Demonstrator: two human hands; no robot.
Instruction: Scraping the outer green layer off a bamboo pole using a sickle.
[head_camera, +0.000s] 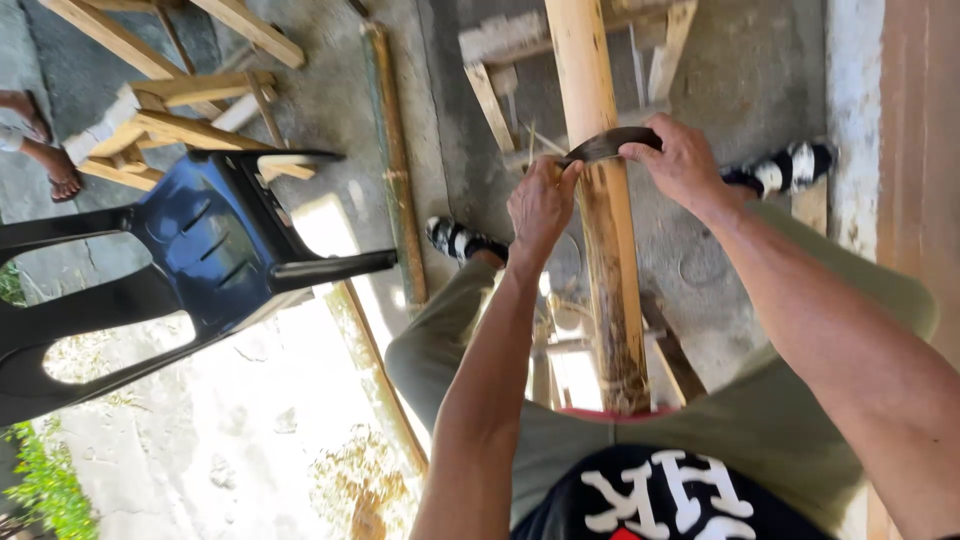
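Both arms stretched forward and down from the body, forearms converging on a bamboo pole. Left hand curled tight around one end of a curved dark blade, fingers folded shut on it, pressed against the pole's left side. Right hand gripping the blade's other end on the pole's right side, fingers wrapped over, knuckles up. Blade lying crosswise over the pole, arching slightly. Pole running lengthwise away from the body, near end between olive-clad knees, far end beyond the top edge; pale and stripped above the blade, darker below it. Left of the pole, a second bamboo length on the concrete, further left a dark blue plastic chair. No packages or signs seen.
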